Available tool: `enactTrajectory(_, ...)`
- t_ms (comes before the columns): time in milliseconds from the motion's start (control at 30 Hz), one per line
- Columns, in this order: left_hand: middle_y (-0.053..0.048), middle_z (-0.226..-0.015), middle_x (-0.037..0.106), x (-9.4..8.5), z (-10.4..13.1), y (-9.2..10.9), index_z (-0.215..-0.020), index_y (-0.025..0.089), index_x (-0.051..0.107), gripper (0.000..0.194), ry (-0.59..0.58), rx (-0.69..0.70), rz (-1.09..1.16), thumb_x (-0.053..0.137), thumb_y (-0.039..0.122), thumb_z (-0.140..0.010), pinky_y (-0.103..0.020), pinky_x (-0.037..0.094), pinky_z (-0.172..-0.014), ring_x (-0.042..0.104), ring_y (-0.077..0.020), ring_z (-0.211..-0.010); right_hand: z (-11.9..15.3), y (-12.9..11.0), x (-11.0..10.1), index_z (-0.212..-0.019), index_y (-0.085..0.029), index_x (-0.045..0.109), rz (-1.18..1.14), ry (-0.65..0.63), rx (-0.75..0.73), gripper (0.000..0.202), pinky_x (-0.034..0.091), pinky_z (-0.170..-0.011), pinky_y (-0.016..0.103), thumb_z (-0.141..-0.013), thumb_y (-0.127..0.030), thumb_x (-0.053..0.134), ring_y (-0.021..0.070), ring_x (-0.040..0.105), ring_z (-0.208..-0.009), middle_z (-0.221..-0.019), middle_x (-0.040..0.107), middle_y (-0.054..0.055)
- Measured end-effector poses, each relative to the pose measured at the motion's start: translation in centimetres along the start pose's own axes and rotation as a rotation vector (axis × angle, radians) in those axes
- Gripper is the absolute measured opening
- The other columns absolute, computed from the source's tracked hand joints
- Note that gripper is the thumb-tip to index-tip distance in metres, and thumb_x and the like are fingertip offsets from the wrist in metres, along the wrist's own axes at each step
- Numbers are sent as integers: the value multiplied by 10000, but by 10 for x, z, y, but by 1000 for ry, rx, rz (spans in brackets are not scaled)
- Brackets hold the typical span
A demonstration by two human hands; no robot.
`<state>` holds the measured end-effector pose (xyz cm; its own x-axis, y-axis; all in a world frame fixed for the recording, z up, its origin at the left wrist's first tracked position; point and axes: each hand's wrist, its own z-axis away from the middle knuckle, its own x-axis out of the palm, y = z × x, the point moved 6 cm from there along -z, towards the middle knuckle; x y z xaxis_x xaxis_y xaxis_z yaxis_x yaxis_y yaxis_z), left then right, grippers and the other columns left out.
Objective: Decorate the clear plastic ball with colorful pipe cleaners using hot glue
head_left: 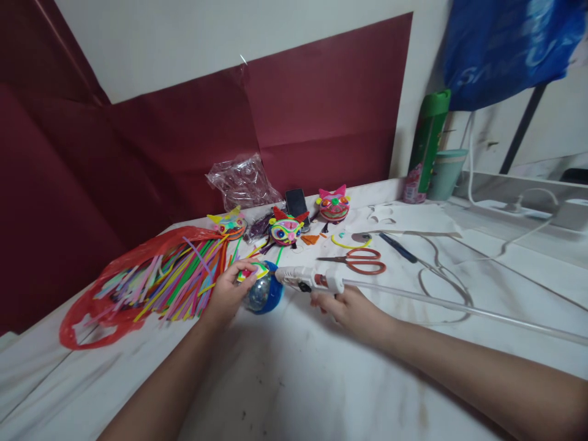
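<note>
Free room over the near tabletop — glue gun, rod and scissors in the way beyond.

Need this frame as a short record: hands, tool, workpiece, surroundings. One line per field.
left hand: left hand holds blue-and-clear ball, fingers at its coloured trim
right hand: right hand grips glue gun
tool: nozzle points at the ball; contact unclear
feed: long translucent stick runs from the gun's rear
beyond hands: scissors; red-horned head; pink-horned head
left side: pipe cleaners on red plastic bag
</note>
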<state>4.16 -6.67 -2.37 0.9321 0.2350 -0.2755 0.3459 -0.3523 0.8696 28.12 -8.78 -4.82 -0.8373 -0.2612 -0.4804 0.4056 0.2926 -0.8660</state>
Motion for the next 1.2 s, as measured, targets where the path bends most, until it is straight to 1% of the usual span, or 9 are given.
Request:
enactTrajectory(200, -81, -1104, 655, 1, 0, 2, -798, 198, 641, 197, -2, 5, 7, 696, 337, -669, -372, 461, -872, 597, -274, -1056, 2, -3, 0, -805, -187, 694, -30, 12, -19, 303, 461, -581, 272, -827, -393, 473, 174, 537, -600, -608, 588, 3)
enactTrajectory(367, -87, -1111, 660, -1, 0, 1, -805, 198, 644, 185, -8, 6, -12, 693, 324, -678, -381, 451, -897, 596, -274, -1065, 4, 1, -6, -756, -170, 652, -34, -3, 73, 294, 400, -521, 250, -804, -383, 456, 141, 480, -551, -610, 548, -13)
enactTrajectory(467, -85, -1109, 652, -1, 0, 1, -803, 196, 640, 175, -7, 2, -12, 689, 313, -683, -385, 440, -916, 590, -273, -1073, 2, 6, -17, -747, -180, 648, -6, 41, 105, 315, 391, -528, 257, -804, -429, 463, 161, 510, -587, -629, 572, -2)
enactTrajectory(533, -85, -1102, 650, 0, 1, 2, -808, 195, 637, 176, -4, -1, -5, 687, 313, -687, -389, 437, -921, 589, -273, -1073, -2, 7, -29, -769, -198, 646, 59, 137, 42, 312, 407, -565, 268, -820, -444, 461, 189, 550, -650, -674, 607, 10)
enactTrajectory(633, -87, -1072, 656, 0, 1, 5, -804, 189, 641, 173, -7, 7, -12, 686, 313, -691, -393, 431, -930, 591, -274, -1068, -11, 4, -42, -810, -192, 615, 274, 229, -145, 217, 420, -632, 292, -839, -328, 448, 215, 578, -715, -750, 629, 35)
enactTrajectory(767, -95, -1104, 654, 1, 2, 5, -801, 189, 647, 174, -8, 15, -12, 687, 317, -690, -397, 432, -926, 585, -285, -1085, -22, 14, -42, -863, -146, 583, 609, 121, -215, 116, 421, -697, 305, -819, -163, 478, 232, 599, -801, -864, 641, 102)
enactTrajectory(900, -85, -1106, 657, 1, 4, 5, -800, 197, 644, 187, 5, 1, 20, 693, 331, -680, -381, 454, -884, 603, -276, -1052, -24, 23, -36, -892, -128, 598, 882, 22, -238, 116, 409, -803, 317, -808, -100, 523, 268, 588, -969, -988, 629, 152)
enactTrajectory(1067, -83, -1105, 663, 3, 4, 8, -787, 198, 645, 166, -9, 8, 34, 690, 313, -676, -377, 466, -871, 614, -266, -1028, -28, 34, -38, -897, -126, 621, 927, -30, -176, 133, 419, -740, 292, -781, -99, 561, 237, 616, -865, -973, 627, 144)
enactTrajectory(1200, -90, -1110, 668, 4, 3, 8, -782, 197, 654, 146, -25, 57, 9, 683, 302, -684, -394, 441, -932, 602, -272, -1069, -27, 33, -45, -885, -149, 662, 987, -118, -185, 194, 433, -779, 346, -693, -177, 673, 304, 595, -958, -957, 658, 143)
